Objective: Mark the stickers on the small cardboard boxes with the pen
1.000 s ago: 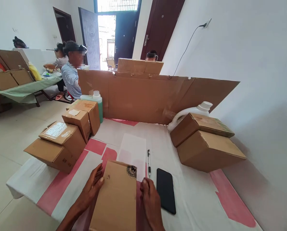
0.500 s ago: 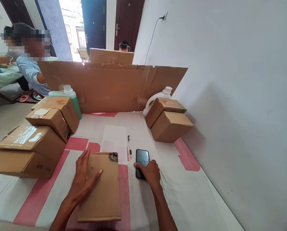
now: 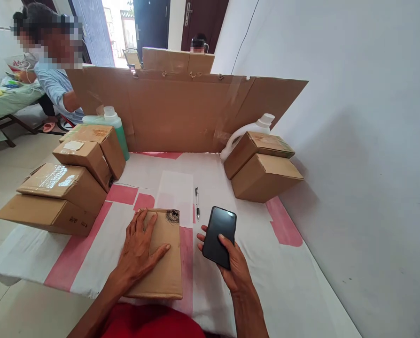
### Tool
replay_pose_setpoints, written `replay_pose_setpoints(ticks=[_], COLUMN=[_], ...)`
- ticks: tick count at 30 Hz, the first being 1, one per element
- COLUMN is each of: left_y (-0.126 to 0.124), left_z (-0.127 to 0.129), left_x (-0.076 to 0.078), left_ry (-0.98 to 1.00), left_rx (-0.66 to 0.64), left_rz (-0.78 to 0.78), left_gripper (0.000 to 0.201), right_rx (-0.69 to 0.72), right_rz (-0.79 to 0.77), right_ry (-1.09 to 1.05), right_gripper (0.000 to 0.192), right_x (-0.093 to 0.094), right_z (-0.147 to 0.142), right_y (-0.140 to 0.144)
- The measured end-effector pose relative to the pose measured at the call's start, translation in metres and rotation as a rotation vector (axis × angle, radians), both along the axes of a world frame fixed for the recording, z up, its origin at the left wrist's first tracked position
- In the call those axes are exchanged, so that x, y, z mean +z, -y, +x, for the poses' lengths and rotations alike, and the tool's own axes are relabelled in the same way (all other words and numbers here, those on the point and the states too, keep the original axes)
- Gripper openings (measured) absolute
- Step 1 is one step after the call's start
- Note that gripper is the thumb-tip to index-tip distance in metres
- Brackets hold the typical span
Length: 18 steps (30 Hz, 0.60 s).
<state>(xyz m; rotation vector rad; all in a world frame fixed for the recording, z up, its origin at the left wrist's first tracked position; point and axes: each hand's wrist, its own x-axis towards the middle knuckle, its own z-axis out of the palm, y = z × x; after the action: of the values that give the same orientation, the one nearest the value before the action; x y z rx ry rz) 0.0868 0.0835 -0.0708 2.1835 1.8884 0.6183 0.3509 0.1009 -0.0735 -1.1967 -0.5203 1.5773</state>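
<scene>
My left hand (image 3: 139, 244) lies flat with spread fingers on a closed cardboard box (image 3: 164, 277), which has a black scribble at its far right corner. In my right hand (image 3: 233, 263) is a black smartphone (image 3: 220, 237), raised off the cloth, its screen dark and facing up. The thumb rests across its near right part, and fingertips show past its left edge. Between the box and the phone, a little farther off, a pen (image 3: 197, 204) lies on the cloth. Beside the pen is a white sheet (image 3: 175, 192).
Cardboard boxes (image 3: 79, 178) line the left side, near a green-liquid bottle (image 3: 120, 131). More boxes (image 3: 266, 176) and a white jug (image 3: 245, 131) stand at right. A tall cardboard panel (image 3: 182, 112) crosses the back. A person (image 3: 57, 87) sits at left; a wall rises at right.
My right hand has lifted the smartphone from the cloth and tilted it. My left hand has spread flatter across the box top. The camera view has shifted downward.
</scene>
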Motion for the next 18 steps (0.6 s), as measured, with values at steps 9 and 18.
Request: replay_pose_setpoints(ticks=[9, 18], left_y=[0.002, 0.004], left_z=[0.001, 0.000], left_x=[-0.004, -0.015], left_ry=[0.001, 0.027], left_rx=[-0.008, -0.011], left_rz=[0.007, 0.057], left_gripper=[0.076, 0.079], right_rx=[0.285, 0.385], right_rz=[0.002, 0.017], right_ry=[-0.496, -0.526], right_gripper=[0.055, 0.051], right_x=[0.049, 0.049], right_z=[-0.050, -0.063], right_y=[-0.007, -0.016])
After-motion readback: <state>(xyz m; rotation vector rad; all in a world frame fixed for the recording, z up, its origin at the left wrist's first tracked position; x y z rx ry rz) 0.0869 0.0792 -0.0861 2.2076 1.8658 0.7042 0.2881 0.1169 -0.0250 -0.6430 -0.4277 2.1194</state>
